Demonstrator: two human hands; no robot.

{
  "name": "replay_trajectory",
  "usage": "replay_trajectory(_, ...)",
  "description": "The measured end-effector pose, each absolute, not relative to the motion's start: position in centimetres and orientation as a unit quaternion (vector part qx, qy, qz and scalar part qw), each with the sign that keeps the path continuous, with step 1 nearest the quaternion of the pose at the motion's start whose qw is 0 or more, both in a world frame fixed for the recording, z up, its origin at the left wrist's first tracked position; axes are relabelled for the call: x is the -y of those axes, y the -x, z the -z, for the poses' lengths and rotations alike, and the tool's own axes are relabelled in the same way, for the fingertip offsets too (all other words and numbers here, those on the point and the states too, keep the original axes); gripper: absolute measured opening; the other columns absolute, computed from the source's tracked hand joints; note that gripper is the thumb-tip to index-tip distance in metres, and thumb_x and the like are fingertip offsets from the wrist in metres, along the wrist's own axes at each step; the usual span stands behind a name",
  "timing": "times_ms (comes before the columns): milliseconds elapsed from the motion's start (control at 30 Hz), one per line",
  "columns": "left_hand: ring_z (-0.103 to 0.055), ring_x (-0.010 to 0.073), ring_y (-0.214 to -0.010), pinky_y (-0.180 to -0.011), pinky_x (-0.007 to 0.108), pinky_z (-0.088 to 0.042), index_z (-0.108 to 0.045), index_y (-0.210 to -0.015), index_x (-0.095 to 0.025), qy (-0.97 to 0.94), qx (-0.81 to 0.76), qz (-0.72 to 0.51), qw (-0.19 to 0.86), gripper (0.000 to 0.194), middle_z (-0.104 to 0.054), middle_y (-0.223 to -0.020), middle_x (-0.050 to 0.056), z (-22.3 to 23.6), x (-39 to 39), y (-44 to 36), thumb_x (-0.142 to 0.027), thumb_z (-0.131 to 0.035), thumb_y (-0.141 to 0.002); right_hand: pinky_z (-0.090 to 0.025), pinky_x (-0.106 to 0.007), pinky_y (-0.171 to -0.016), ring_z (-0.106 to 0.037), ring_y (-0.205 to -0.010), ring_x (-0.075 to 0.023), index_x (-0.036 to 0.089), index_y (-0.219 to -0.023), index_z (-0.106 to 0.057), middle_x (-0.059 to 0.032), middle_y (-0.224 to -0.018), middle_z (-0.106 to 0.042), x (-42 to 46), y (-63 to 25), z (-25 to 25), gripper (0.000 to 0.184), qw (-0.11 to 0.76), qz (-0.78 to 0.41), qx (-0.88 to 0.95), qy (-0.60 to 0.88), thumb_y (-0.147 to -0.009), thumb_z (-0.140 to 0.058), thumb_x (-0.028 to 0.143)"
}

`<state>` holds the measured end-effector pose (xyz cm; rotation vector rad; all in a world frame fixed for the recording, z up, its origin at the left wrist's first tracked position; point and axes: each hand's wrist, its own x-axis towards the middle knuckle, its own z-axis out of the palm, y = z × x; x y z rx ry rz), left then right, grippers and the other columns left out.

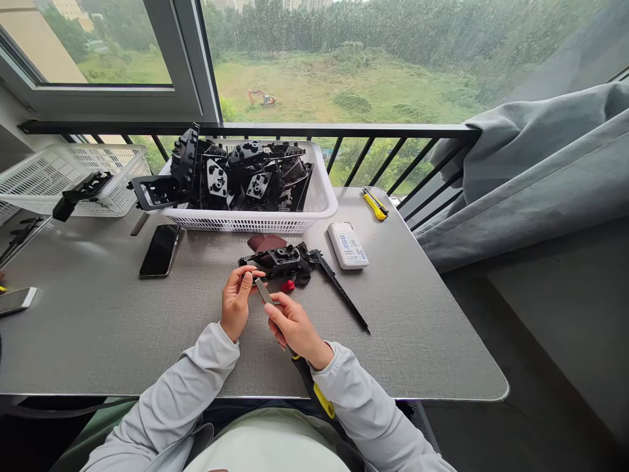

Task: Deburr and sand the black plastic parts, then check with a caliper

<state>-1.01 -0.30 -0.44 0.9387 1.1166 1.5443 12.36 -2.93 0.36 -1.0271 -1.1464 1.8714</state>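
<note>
My right hand (295, 326) is closed around the flat metal blade of a file (263, 289); its black and yellow handle hangs back under my right wrist. The file's tip points at the fingers of my left hand (236, 303), which pinch the near left end of a black plastic part (280, 261). Whether the tip touches the part I cannot tell. Just behind the part lies a piece of dark brown cloth (265, 243). A small red object (287, 286) sits at its near side. Black calipers (339, 283) lie slantwise to its right.
A white basket (255, 223) full of black plastic parts stands at the back. Another white basket (113, 203) is at the left. A black phone (160, 250), a white box-like device (348, 246) and a yellow cutter knife (376, 204) lie on the grey table (417, 341).
</note>
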Motion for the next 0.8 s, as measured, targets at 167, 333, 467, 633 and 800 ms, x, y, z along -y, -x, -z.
replay_trajectory(167, -0.069, 0.0141, -0.082, -0.071, 0.026, -0.060, -0.064, -0.096, -0.022, -0.373, -0.461, -0.643, 0.485, 0.034, -0.071, -0.088, 0.002, 0.7, 0.2, 0.9, -0.046, -0.075, -0.075, -0.030, -0.017, -0.026, -0.031, -0.026, -0.0044, 0.021, -0.095, -0.050, 0.0126, -0.046, -0.049, 2.5, -12.6, -0.6, 0.038, 0.387, -0.712, 0.416, 0.412, -0.080, -0.061, 0.054)
replay_trajectory(333, -0.069, 0.0125, -0.076, -0.067, 0.024, -0.060, -0.060, -0.092, -0.021, -0.340, -0.496, -0.669, 0.436, 0.041, -0.068, -0.080, -0.001, 1.0, -0.2, 0.6, -0.042, -0.083, -0.066, -0.028, -0.018, -0.026, -0.031, -0.026, -0.0048, 0.021, -0.093, -0.050, 0.0124, -0.046, -0.048, 2.4, -12.6, -0.6, 0.039, 0.392, -0.706, 0.415, 0.419, -0.079, -0.061, 0.055)
replay_trajectory(467, -0.072, 0.0165, -0.078, -0.065, 0.029, -0.061, -0.052, -0.090, -0.021, -0.337, -0.506, -0.658, 0.444, 0.043, -0.070, -0.084, 0.001, 1.0, -0.3, 0.5, -0.052, -0.074, -0.072, -0.029, -0.018, -0.026, -0.032, -0.026, -0.0049, 0.021, -0.093, -0.050, 0.0122, -0.046, -0.049, 2.4, -12.6, -0.3, 0.038, 0.388, -0.703, 0.422, 0.421, -0.080, -0.060, 0.055)
replay_trajectory(633, -0.071, 0.0149, -0.076, -0.068, 0.028, -0.059, -0.046, -0.091, -0.023, -0.359, -0.509, -0.643, 0.445, 0.042, -0.068, -0.083, -0.001, 1.2, -0.2, 0.4, -0.045, -0.076, -0.072, -0.029, -0.018, -0.026, -0.033, -0.026, -0.0049, 0.021, -0.094, -0.050, 0.0125, -0.046, -0.049, 2.4, -12.5, -0.1, 0.038, 0.368, -0.708, 0.431, 0.421, -0.080, -0.061, 0.055)
replay_trajectory(800, -0.070, 0.0138, -0.077, -0.071, 0.027, -0.056, -0.043, -0.089, -0.023, -0.379, -0.520, -0.641, 0.420, 0.035, -0.066, -0.082, -0.002, 1.7, -0.2, 0.6, -0.031, -0.073, -0.072, -0.031, -0.017, -0.026, -0.035, -0.027, -0.0052, 0.021, -0.093, -0.050, 0.0121, -0.047, -0.049, 2.5, -12.5, -0.1, 0.035, 0.346, -0.701, 0.449, 0.433, -0.082, -0.059, 0.054)
